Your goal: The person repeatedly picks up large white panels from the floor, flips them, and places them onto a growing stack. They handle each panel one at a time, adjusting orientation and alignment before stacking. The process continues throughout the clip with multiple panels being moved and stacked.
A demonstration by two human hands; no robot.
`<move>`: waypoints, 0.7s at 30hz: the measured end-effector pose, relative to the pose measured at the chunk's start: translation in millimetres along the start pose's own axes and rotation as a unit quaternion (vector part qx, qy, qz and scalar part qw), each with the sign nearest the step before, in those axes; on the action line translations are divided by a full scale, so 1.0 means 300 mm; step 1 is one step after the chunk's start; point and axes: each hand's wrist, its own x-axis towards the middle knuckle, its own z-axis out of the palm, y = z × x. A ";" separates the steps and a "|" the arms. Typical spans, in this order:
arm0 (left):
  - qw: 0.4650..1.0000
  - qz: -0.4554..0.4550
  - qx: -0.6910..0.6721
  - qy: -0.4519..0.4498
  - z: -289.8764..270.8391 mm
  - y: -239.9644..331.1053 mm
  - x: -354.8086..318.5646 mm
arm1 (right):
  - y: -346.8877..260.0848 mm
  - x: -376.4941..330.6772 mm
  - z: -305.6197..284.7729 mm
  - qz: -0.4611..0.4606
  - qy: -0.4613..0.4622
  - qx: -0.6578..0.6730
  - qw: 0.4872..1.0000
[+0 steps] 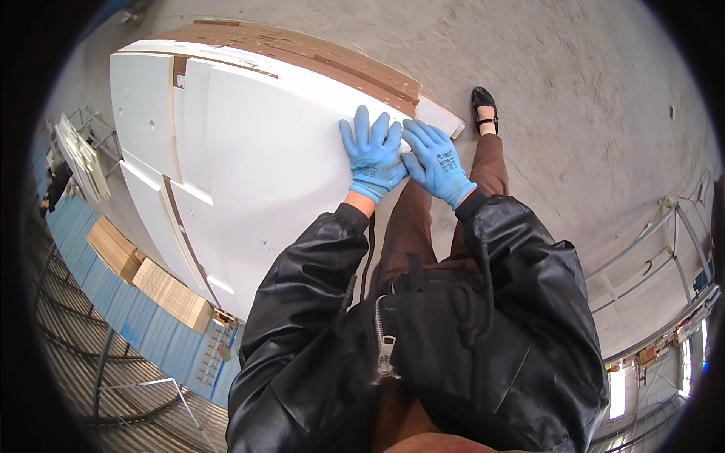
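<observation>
Your left hand (pixel 371 162), in a blue glove, lies near the middle of the frame, palm down and open, its fingers fanned over the right end of a large white panel (pixel 257 143). Your right hand (pixel 439 162), gloved the same way, is just beside it at the panel's right edge, with its fingers close together and pointing to the upper left, and its thumb reaching toward the left hand; you hide its palm from view, so I cannot tell whether it grips the edge or only rests there. The panel spreads from the centre to the left of the frame, on top of a stack. Brown boards (pixel 355 69) show along the stack's far side, at the upper centre, and a smaller white panel (pixel 142 98) with small holes lies at the upper left. Your black jacket (pixel 529 302) fills the lower centre, and your brown trousers (pixel 491 162) run up to a black shoe (pixel 483 100) on the grey floor (pixel 581 113). Light wooden pieces (pixel 172 291) sit at the lower left, and a metal frame (pixel 634 287) stands at the right.
</observation>
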 end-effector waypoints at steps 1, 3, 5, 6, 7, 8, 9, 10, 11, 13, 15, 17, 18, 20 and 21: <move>1.000 0.002 -0.004 0.001 -0.001 0.000 0.000 | -0.001 0.001 0.004 -0.001 0.001 -0.011 1.000; 1.000 0.001 -0.012 -0.003 -0.004 -0.001 0.001 | 0.000 0.002 0.008 -0.004 0.002 -0.028 1.000; 1.000 0.008 -0.009 -0.001 -0.006 -0.003 0.000 | 0.001 0.002 0.011 -0.008 0.000 -0.040 0.999; 1.000 0.007 -0.006 -0.001 -0.005 -0.005 0.002 | 0.003 0.004 0.012 -0.006 0.000 -0.044 0.999; 1.000 0.010 -0.009 0.006 -0.005 -0.006 0.002 | 0.002 0.004 0.012 -0.006 -0.001 -0.048 0.999; 1.000 0.010 -0.012 0.009 -0.006 -0.007 0.001 | 0.001 0.004 0.013 -0.005 -0.003 -0.051 0.999; 1.000 0.011 -0.015 0.011 -0.006 -0.007 0.001 | -0.001 0.005 0.013 -0.007 -0.004 -0.052 0.999; 1.000 0.010 -0.014 0.009 -0.006 -0.007 0.001 | -0.002 0.007 0.012 -0.008 -0.003 -0.053 0.999; 1.000 0.009 -0.014 0.006 -0.007 -0.007 0.001 | -0.004 0.008 0.011 -0.006 -0.005 -0.053 0.999; 1.000 0.007 -0.012 0.001 -0.009 -0.006 0.001 | -0.004 0.014 0.005 -0.011 -0.001 -0.038 0.999; 1.000 0.002 -0.008 -0.011 -0.012 -0.003 0.000 | -0.011 0.009 -0.006 -0.012 0.000 -0.041 0.999; 1.000 0.011 -0.013 0.002 -0.013 -0.002 0.000 | -0.012 0.012 -0.014 -0.017 0.002 -0.066 0.998; 1.000 0.017 -0.017 0.005 -0.013 -0.001 -0.001 | -0.013 0.011 -0.018 -0.017 0.013 -0.071 0.997; 0.999 0.026 -0.015 0.014 -0.011 -0.001 -0.004 | -0.016 0.009 -0.015 -0.017 0.031 -0.082 0.996; 0.999 0.032 -0.014 0.019 -0.010 -0.002 -0.006 | -0.019 0.009 -0.007 -0.010 0.045 -0.076 0.996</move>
